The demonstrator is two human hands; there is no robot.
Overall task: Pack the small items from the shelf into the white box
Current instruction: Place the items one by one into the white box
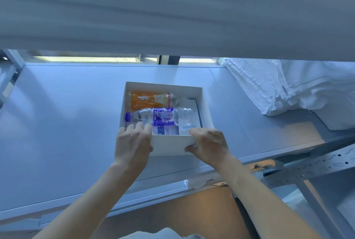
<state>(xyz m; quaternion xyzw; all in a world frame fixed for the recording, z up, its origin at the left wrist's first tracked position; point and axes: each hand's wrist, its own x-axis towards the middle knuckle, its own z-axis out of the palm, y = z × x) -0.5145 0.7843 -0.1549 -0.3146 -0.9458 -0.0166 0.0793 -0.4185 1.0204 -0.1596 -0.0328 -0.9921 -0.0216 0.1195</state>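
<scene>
On the shelf [67,104], straight ahead of the person, sits the white box [169,146], its near wall gripped by both hands: the left hand [132,142] curls over the near-left corner, the right hand [209,144] pinches the near-right corner. Inside lie a clear water bottle [163,116] and an orange bottle [149,100], long axes running left to right, over flat packets. Packing looks finished. Both hands are equally near.
</scene>
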